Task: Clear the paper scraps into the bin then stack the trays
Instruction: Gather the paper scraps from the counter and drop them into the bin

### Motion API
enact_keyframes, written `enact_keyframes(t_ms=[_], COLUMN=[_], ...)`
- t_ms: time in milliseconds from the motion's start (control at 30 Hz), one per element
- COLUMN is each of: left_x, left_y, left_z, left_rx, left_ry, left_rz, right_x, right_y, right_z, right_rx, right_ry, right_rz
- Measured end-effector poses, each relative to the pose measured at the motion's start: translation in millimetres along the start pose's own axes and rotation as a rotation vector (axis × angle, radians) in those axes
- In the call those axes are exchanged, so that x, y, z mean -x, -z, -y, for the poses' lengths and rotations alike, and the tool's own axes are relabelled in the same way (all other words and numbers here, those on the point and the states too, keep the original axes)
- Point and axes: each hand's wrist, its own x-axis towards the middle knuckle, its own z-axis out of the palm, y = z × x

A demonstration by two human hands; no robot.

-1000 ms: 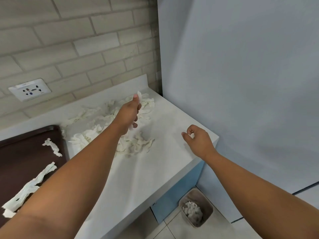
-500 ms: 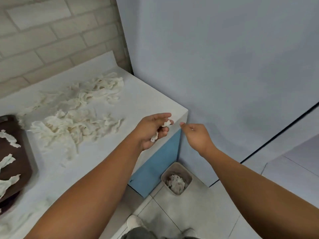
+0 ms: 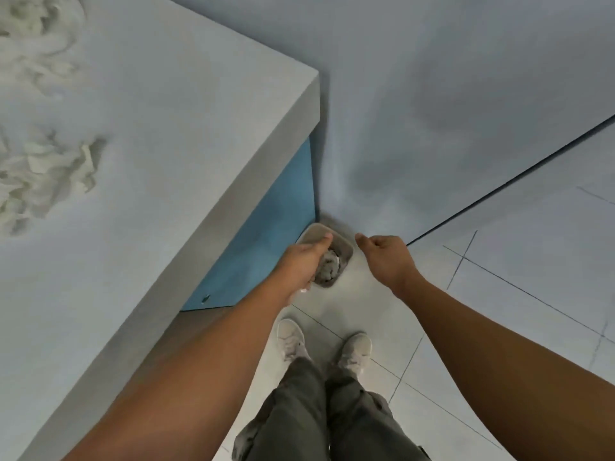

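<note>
A small beige bin (image 3: 347,245) stands on the floor at the counter's corner, with crumpled paper scraps (image 3: 329,269) inside it. My left hand (image 3: 304,261) hangs over the bin's left side, its fingers closed; a bit of white paper shows under the palm. Just right of the bin, my right hand (image 3: 387,257) has its fingers curled shut, and nothing is visible in it. More white scraps lie in a pile (image 3: 43,181) on the white counter (image 3: 173,154), with a second pile (image 3: 40,24) at the top left. No tray is in view.
A blue cabinet side (image 3: 266,247) drops below the counter edge next to the bin. A grey wall (image 3: 432,111) rises behind it. My shoes (image 3: 327,344) and legs stand on the pale tiled floor (image 3: 499,327) below the bin.
My view has tilted down from the counter to the floor. Both hands have moved off the counter edge and down to the bin, the left one carrying scraps.
</note>
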Motion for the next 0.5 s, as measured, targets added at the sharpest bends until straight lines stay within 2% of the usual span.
enact_keyframes(t_ms=[100,167,267,500], left_x=[-50.0,-86.3,-143.6,-251.6], left_y=[-13.0,-21.5,-33.3,-54.3], left_z=[35.5,59.0,90.4,146.7], left_rx=[-0.064,-0.091,-0.089,0.062], left_ry=[0.068,0.068,0.087,0.174], left_rz=[0.025,-0.072,-0.179,-0.187], right_x=[-23.3,-39.4,-71.9,-142.4], right_y=[-23.3,-38.6,-61.2,-106.6], right_z=[-40.6,-64.7,-99.3,-171.2], right_rx=[-0.048,-0.057,-0.002,0.002], right_ry=[-0.055,-0.076,-0.107,-0.202], right_rz=[0.113,0.167,0.134,0.036])
